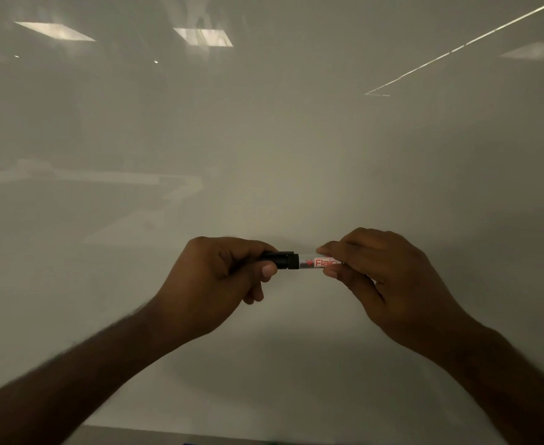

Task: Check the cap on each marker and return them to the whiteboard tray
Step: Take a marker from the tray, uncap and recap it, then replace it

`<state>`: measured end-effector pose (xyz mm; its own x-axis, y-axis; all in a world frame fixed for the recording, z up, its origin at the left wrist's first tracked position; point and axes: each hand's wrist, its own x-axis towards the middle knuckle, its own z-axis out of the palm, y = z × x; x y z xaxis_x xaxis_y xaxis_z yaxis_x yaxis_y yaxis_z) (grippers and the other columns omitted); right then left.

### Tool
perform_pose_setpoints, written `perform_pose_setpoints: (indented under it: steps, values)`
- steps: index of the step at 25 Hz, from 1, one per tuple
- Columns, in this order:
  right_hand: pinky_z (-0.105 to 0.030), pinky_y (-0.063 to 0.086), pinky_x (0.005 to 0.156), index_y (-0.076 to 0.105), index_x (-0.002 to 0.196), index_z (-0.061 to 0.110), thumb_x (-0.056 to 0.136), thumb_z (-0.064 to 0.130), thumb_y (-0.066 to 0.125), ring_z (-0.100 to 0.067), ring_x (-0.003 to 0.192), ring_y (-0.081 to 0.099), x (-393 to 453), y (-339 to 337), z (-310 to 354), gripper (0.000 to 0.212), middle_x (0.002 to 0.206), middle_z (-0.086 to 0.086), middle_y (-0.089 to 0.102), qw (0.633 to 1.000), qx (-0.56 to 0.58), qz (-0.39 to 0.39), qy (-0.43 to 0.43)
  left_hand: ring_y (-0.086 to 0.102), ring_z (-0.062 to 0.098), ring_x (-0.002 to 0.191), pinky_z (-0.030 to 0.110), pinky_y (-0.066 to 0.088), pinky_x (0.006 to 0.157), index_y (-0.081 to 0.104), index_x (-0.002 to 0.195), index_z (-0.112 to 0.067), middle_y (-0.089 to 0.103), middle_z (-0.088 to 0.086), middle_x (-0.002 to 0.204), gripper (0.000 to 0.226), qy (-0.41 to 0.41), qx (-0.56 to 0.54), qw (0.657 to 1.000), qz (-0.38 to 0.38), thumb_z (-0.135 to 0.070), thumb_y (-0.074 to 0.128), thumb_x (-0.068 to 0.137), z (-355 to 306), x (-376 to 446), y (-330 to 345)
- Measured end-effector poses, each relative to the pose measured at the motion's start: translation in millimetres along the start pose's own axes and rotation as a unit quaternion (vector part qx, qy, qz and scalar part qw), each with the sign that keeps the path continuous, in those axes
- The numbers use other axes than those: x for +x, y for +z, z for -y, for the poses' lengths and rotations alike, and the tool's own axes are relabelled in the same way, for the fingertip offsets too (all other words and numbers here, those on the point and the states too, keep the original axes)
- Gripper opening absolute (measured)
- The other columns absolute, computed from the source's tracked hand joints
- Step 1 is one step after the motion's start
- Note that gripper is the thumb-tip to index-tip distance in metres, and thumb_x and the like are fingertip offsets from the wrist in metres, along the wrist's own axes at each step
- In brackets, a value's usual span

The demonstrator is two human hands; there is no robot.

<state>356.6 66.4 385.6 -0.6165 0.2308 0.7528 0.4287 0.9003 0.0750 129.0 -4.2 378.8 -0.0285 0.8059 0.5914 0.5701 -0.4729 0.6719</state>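
I hold one marker (309, 262) level in front of the whiteboard, at about the middle of the view. Its body is white with a red label and its cap (284, 260) is black, seated on the left end. My left hand (219, 277) is closed around the cap, thumb pressing on it. My right hand (389, 277) pinches the body between thumb and fingers; the marker's right end is hidden inside that hand. The whiteboard tray (167, 436) shows only as a dark strip at the bottom edge.
The glossy whiteboard (264, 139) fills nearly the whole view and reflects ceiling lights and furniture. A small blue object (188, 443) peeks in at the bottom edge on the tray.
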Motion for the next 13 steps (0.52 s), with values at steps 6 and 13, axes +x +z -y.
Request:
perform_pose_setpoints:
  steps: [6,13]
  values:
    - [-0.038,0.048,0.06,0.067,0.106,0.015,0.092,0.027,0.05,-0.019,0.069,0.057,-4.1,2.7,0.3,0.026,0.082,-0.001,0.065,1.0,0.004,-0.006,0.004,0.058,0.007,0.044,0.015,0.047,0.052,0.074,0.087,-0.026,0.067,0.001,0.056,0.021,0.013,0.007,1.0,0.0,-0.008,0.065,0.085,-1.8,-2.7,7.7]
    - [-0.038,0.046,0.057,0.067,0.105,0.018,0.093,0.032,0.048,-0.017,0.065,0.054,-8.4,9.0,-1.9,0.026,0.077,0.0,0.063,0.999,0.018,-0.005,0.026,0.06,0.007,0.046,0.013,0.047,0.051,0.073,0.091,-0.026,0.067,-0.004,0.059,0.022,0.036,0.027,0.999,-0.003,-0.006,0.065,0.084,6.2,-1.7,16.2]
